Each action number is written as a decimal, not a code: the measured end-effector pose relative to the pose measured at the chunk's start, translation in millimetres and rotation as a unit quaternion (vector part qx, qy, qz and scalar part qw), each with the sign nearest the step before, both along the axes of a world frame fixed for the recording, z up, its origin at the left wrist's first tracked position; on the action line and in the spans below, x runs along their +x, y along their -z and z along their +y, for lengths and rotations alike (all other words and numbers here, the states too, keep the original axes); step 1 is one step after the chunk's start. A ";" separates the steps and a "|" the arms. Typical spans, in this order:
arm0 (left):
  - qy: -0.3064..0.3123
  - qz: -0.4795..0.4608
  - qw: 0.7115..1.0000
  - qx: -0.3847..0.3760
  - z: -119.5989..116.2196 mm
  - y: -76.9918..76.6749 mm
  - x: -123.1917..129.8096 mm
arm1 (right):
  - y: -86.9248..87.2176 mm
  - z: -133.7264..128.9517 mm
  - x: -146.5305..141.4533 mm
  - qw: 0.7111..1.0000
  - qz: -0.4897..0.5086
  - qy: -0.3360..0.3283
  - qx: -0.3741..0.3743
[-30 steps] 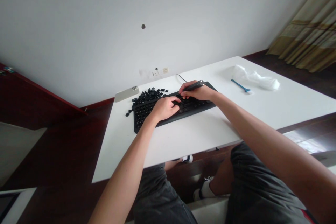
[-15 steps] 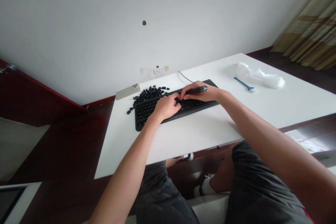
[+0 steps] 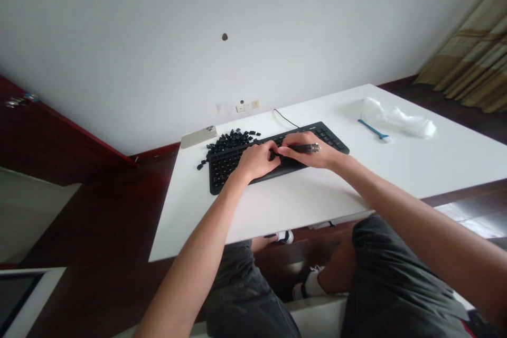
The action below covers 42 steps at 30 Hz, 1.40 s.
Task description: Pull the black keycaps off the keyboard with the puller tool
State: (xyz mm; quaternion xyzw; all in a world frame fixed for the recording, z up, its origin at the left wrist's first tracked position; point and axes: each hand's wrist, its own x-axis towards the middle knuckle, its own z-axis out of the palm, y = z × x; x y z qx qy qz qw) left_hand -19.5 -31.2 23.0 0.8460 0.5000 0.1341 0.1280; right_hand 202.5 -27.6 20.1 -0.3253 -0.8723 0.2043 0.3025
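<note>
A black keyboard (image 3: 332,140) lies on the white table, and several loose black keycaps (image 3: 229,141) are heaped behind its left part. My right hand (image 3: 311,150) is closed round a dark pen-like tool (image 3: 307,148) over the keyboard's middle. Beside it, my left hand (image 3: 259,160) rests on the keys with thumb and forefinger bent together towards the tool's front end. Whatever lies between those left fingertips is too small and dark to make out.
A phone (image 3: 198,137) lies at the table's back left corner. On the right are a blue brush (image 3: 373,130) and a crumpled clear plastic bag (image 3: 400,118). A black cable (image 3: 285,118) runs behind the keyboard. The table's front edge (image 3: 261,237) is above my legs.
My right hand has moved down and towards me with the tool, showing more of the keyboard's right end. My left fingers have shifted slightly beside it. The whole view has shifted a little.
</note>
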 end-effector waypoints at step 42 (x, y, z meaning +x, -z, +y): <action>0.117 0.075 0.986 0.094 -8.7 29.9 24.5 | 36.8 -39.4 -14.1 0.980 0.081 0.018 0.182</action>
